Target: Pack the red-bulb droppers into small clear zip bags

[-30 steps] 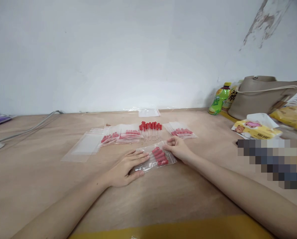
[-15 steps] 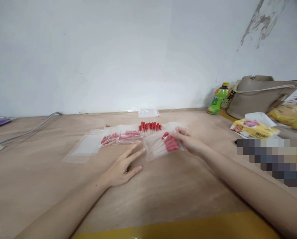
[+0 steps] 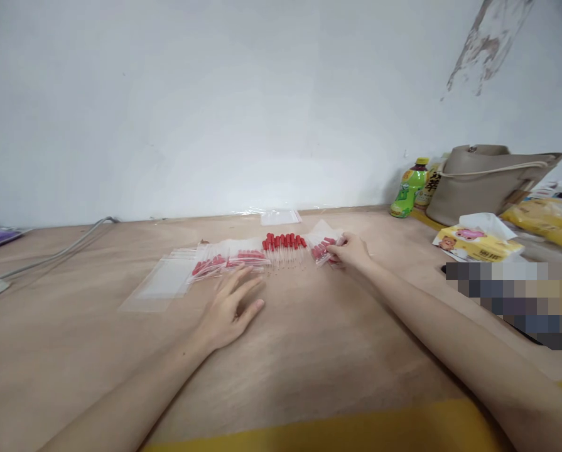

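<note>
At the right of the loose sticks, my right hand [image 3: 353, 251] pinches the edge of a clear plastic bag [image 3: 319, 237] with red-tipped sticks inside. My left hand [image 3: 231, 307] rests on the table, open, with its fingers apart and nothing held. Its fingertips lie just in front of filled clear bags [image 3: 247, 255] of the same red-tipped sticks. Between these bags and the right-hand one, a row of loose white sticks with red tips [image 3: 285, 242] lies on the table. Flat clear bags [image 3: 161, 285] are spread out left of the filled ones.
A small white stack [image 3: 281, 217] lies by the wall. At the right stand a green-labelled bottle [image 3: 407, 191], a grey-beige handbag [image 3: 471, 185] and a yellow tissue pack [image 3: 478, 242], with a blurred-out object in front. A grey cable [image 3: 78, 233] crosses the table's left side.
My right hand has carried the bag of sticks back and to the right, from in front of the loose sticks to beside them. My left hand has drawn slightly left.
</note>
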